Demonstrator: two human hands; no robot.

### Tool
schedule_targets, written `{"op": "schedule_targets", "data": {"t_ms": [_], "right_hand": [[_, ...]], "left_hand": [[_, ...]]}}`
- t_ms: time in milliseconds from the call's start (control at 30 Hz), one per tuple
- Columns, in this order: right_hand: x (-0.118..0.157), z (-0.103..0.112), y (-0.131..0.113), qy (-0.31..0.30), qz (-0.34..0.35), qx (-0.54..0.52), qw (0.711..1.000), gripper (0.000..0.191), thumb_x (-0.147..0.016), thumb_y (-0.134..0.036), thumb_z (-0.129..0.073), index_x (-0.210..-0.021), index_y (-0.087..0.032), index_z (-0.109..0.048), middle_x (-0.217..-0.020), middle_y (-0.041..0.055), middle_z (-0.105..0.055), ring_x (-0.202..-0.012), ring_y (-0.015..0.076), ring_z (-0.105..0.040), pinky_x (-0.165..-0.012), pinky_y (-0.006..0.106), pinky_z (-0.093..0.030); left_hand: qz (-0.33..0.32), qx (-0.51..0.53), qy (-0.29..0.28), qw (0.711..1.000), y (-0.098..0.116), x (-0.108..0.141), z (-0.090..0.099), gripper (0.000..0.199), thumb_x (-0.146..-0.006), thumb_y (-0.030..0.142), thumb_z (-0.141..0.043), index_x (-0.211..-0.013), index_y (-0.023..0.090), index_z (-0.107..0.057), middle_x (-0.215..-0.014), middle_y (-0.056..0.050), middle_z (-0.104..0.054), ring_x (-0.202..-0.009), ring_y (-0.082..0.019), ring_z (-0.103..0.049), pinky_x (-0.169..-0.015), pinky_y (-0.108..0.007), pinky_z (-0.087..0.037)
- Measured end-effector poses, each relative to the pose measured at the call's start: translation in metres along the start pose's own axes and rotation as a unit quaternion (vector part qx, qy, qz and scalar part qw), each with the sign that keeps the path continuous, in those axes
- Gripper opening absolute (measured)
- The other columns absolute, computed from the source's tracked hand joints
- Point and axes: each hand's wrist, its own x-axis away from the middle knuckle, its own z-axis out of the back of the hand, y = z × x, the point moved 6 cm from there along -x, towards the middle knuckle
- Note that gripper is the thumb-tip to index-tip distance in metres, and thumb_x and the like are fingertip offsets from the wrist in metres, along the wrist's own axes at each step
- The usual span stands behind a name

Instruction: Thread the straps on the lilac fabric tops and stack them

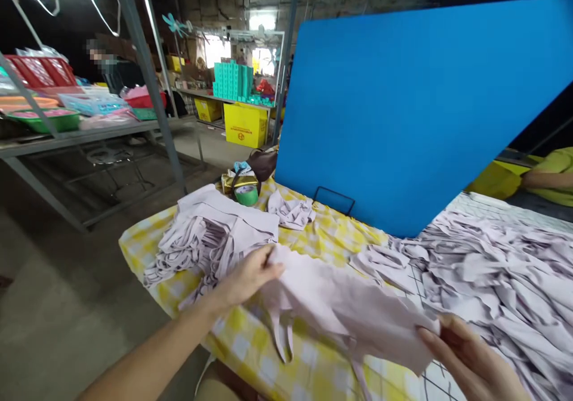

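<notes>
So the blue board (403, 108) is standing up on the counter (242, 341), the one with the yellow and white checked cloth, and pretty much everything sits around it. The lilac garment (340, 299) is in front of the board, stretched out between two bare hands, with thin straps dangling off its lower edge. Left hand (257, 273) has its grip closed on one end, thumb on top. Right hand (465, 347) has its grip pinched on the other end, also closed.

Left of the board there's a stack of folded lilac pieces (215, 228), with a roll of green tape (246, 195) just behind it. A small crumpled lilac piece (292, 210) lies near the board's lower left corner. Right of the board, a big loose heap of lilac fabric (505, 275) covers a white, dark-lined surface, and past that you can see someone's arm (548, 180) in a yellow-green sleeve.
</notes>
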Motion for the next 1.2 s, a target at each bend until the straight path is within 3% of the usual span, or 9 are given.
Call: {"op": "schedule_targets", "data": {"t_ms": [67,167,300,400,500,700,967,1133,1200], "right_hand": [[0.003,0.002,-0.028,0.000,0.026,-0.060,0.998,0.038,-0.054,-0.056,-0.069,-0.072,-0.025,-0.055,-0.064,0.0037,-0.057,-0.063,0.0216,-0.055,-0.050,0.030,-0.045],[0.005,-0.012,-0.084,-0.012,0.065,-0.132,0.989,0.036,-0.055,-0.053,-0.071,-0.073,-0.025,-0.057,-0.065,0.0051,-0.059,-0.061,0.0215,-0.056,-0.048,0.030,-0.044],[-0.006,-0.067,-0.174,-0.075,0.150,-0.195,0.966,0.031,-0.067,-0.052,-0.061,-0.065,-0.023,-0.052,-0.058,0.0015,-0.053,-0.055,0.0173,-0.051,-0.046,0.028,-0.040],[-0.038,-0.126,-0.210,-0.104,0.167,-0.227,0.954,0.030,-0.070,-0.050,-0.055,-0.069,-0.020,-0.050,-0.061,-0.0002,-0.054,-0.058,0.0142,-0.051,-0.051,0.025,-0.040],[-0.083,-0.184,-0.203,-0.072,0.115,-0.169,0.976,0.021,-0.072,-0.040,-0.050,-0.065,-0.020,-0.048,-0.055,-0.0029,-0.051,-0.054,0.0129,-0.050,-0.053,0.024,-0.039],[-0.139,-0.244,-0.156,-0.027,0.041,-0.052,0.997,0.025,-0.076,-0.023,-0.056,-0.054,-0.019,-0.045,-0.048,-0.0061,-0.044,-0.049,0.0109,-0.047,-0.051,0.024,-0.036],[-0.153,-0.258,-0.140,-0.046,0.001,0.052,0.998,0.022,-0.087,-0.035,-0.052,-0.082,-0.014,-0.059,-0.082,0.0005,-0.061,-0.072,0.0120,-0.057,-0.069,0.030,-0.047],[-0.134,-0.256,-0.140,-0.018,-0.020,0.049,0.998,0.008,-0.081,-0.021,-0.055,-0.085,-0.015,-0.057,-0.076,0.0021,-0.061,-0.070,0.0143,-0.057,-0.065,0.028,-0.043],[-0.123,-0.251,-0.137,0.001,-0.010,0.041,0.999,0.016,-0.078,-0.022,-0.055,-0.093,-0.017,-0.055,-0.074,0.0004,-0.061,-0.068,0.0143,-0.057,-0.062,0.025,-0.042]], "left_hand": [[-0.006,0.045,0.044,0.998,0.020,0.019,0.041,0.035,-0.073,0.042,-0.060,-0.097,0.017,-0.055,-0.093,-0.004,-0.063,-0.085,-0.019,-0.058,-0.071,-0.026,-0.047],[-0.023,0.062,0.184,0.981,0.051,0.039,0.112,0.045,-0.062,0.045,-0.069,-0.096,0.018,-0.057,-0.088,-0.004,-0.065,-0.079,-0.020,-0.060,-0.066,-0.026,-0.050],[-0.043,0.051,0.251,0.966,0.075,0.034,0.188,0.043,-0.053,0.043,-0.075,-0.083,0.017,-0.059,-0.075,-0.001,-0.065,-0.062,-0.016,-0.059,-0.056,-0.024,-0.049],[-0.035,-0.002,0.276,0.961,0.061,0.010,0.234,0.043,-0.052,0.046,-0.073,-0.079,0.016,-0.060,-0.070,0.000,-0.065,-0.060,-0.016,-0.059,-0.055,-0.024,-0.047],[0.023,-0.163,0.312,0.936,0.028,-0.021,0.266,0.042,-0.057,0.051,-0.063,-0.077,0.014,-0.062,-0.068,-0.002,-0.065,-0.061,-0.018,-0.059,-0.053,-0.025,-0.044],[0.071,-0.288,0.301,0.906,-0.023,-0.070,0.276,0.020,-0.060,0.035,-0.056,-0.057,0.016,-0.061,-0.053,0.001,-0.059,-0.065,-0.020,-0.058,-0.055,-0.023,-0.039],[0.170,-0.418,0.315,0.835,-0.034,-0.084,0.272,0.016,-0.066,0.032,-0.057,-0.074,0.022,-0.068,-0.077,-0.008,-0.067,-0.084,-0.029,-0.061,-0.067,-0.032,-0.044],[0.165,-0.470,0.266,0.825,-0.021,-0.068,0.255,0.029,-0.074,0.042,-0.049,-0.089,0.022,-0.064,-0.087,-0.009,-0.066,-0.095,-0.035,-0.058,-0.077,-0.048,-0.045],[0.159,-0.510,0.260,0.805,-0.020,-0.065,0.260,0.043,-0.075,0.055,-0.041,-0.096,0.022,-0.059,-0.089,-0.007,-0.065,-0.097,-0.039,-0.056,-0.076,-0.055,-0.044]]}}
